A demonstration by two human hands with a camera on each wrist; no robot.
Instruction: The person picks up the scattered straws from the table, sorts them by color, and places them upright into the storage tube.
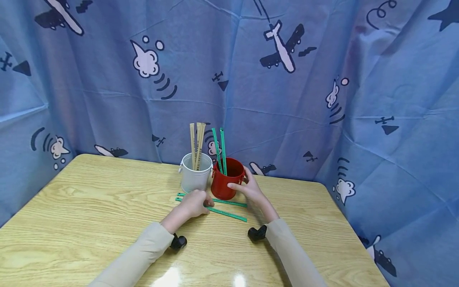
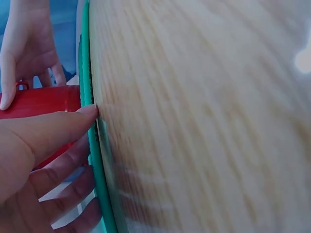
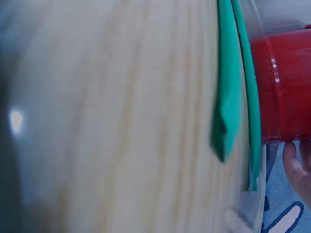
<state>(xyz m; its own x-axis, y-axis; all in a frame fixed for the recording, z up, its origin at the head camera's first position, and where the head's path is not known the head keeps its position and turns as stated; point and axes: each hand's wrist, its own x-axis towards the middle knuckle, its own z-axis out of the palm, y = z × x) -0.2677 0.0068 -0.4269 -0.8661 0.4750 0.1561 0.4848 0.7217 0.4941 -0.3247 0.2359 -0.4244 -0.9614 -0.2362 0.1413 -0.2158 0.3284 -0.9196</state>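
My left hand is low over the table and pinches a long, thin green stick packet with printed lettering. Thumb and fingers meet it from both sides in the left wrist view. Just behind it, a second green stick packet lies at the foot of the buckets. On the right, my right hand holds a small red bucket, thumb at the front and fingers around the far side. Two green stick packets stand upright in that bucket, leaning left.
A white bucket with side handles stands left of the red one, close beside it. Several beige stick packets rise out of it. The wooden table ends at a blue printed curtain behind the buckets.
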